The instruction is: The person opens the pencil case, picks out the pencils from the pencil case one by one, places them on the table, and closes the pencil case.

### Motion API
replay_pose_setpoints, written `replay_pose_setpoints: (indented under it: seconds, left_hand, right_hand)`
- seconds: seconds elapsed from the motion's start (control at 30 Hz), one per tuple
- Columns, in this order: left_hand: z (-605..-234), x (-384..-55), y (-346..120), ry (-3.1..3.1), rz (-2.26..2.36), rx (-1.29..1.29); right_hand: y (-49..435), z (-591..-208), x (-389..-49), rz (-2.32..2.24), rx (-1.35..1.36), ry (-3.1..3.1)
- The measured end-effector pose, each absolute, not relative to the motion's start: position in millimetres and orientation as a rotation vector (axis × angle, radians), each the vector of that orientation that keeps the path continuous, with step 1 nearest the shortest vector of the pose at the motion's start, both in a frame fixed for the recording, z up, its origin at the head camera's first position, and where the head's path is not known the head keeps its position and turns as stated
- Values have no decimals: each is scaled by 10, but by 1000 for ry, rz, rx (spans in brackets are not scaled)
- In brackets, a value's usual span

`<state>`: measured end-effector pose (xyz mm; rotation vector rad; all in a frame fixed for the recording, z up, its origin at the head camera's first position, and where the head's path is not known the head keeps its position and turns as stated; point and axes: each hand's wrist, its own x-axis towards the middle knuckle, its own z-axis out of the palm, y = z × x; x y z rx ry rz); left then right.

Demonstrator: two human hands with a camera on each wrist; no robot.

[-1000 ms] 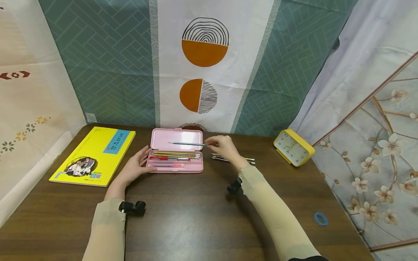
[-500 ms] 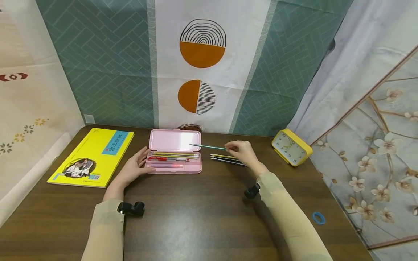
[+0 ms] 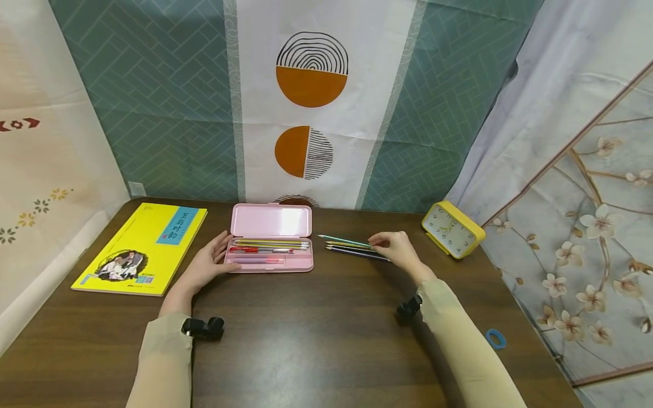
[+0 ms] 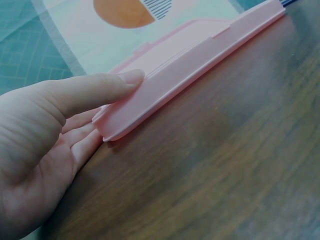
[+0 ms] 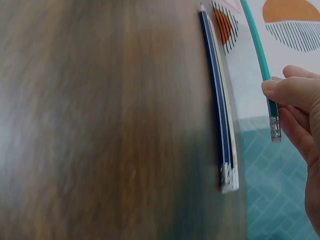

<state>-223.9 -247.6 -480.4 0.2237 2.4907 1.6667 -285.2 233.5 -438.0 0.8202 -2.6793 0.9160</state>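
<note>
A pink pencil case (image 3: 301, 264) lies with its lid raised on the table, holding several pencils and pens, among them a red pen (image 3: 250, 249). My left hand (image 3: 206, 263) holds its left end. In the left wrist view the thumb (image 4: 107, 90) lies over the case's rim, with the fingers around the end. My right hand (image 3: 395, 249) pinches a green pencil (image 5: 257, 42) near its eraser end, its tip pointing left towards the case. Just below that pencil, dark blue pencils (image 5: 217, 90) and a yellow one (image 3: 336, 243) lie side by side on the wood.
To the left lies a yellow book (image 3: 153, 243). A yellow alarm clock (image 3: 453, 229) stands at the back right, beyond my right hand. Nearer the right edge of the brown table (image 3: 285, 340) is a blue ring (image 3: 495, 339). Patterned cloth (image 3: 173, 113) hangs behind.
My right hand has carried the green pencil rightwards from above the case and lowered it beside the other pencils. My left hand has stayed at the case.
</note>
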Motion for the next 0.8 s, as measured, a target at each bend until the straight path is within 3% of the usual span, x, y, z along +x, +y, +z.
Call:
replay_pose_setpoints:
  seconds: [0.8]
  left_hand:
    - [-4819,-2251,-2485,2500,1655,224]
  right_hand:
    - [2598,-4512,-2806,949,814,-2848]
